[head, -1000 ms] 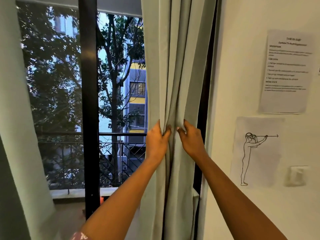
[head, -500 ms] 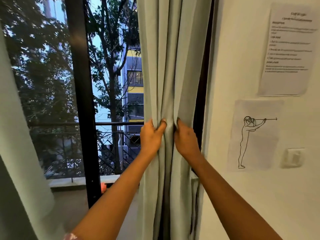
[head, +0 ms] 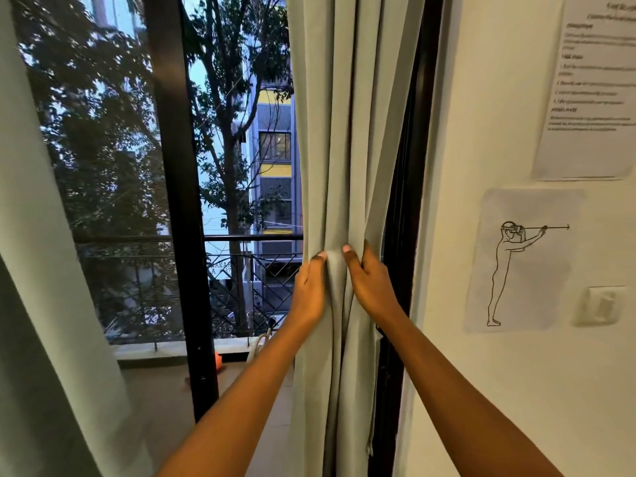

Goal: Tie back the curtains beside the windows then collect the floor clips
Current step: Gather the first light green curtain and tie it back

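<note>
A: Where is the curtain (head: pixel 347 139)?

B: It hangs in the middle, bunched into folds, just left of the black door frame (head: pixel 406 187) and the white wall (head: pixel 488 139).

A: What are the hands doing?

B: Both hands hold the curtain at the same height. The left hand (head: pixel 308 290) is on the left side of the bunch, with its fingers curled round the folds. The right hand (head: pixel 370 280) is on the right side and grips the cloth too. The two thumbs almost meet on one fold between them.

A: Is there another curtain?

B: Yes, a second curtain (head: pixel 41 304) hangs at the far left edge, close to the camera.

A: What is on the wall?

B: A paper with printed lines (head: pixel 588 98) is stuck up high on the right. The words are too blurry to read. Below it is a drawing of a standing person (head: pixel 516 266) with a headset on and an arm stretched out, with an arrow pointing right. A white switch (head: pixel 600 304) is just right of the drawing.

A: And outside?

B: Trees (head: pixel 103 139), a black railing (head: pixel 241 270) and a grey and yellow building (head: pixel 275 146). A small orange thing (head: pixel 219 360) sits low by the window post (head: pixel 179 201). I cannot tell what it is.
</note>
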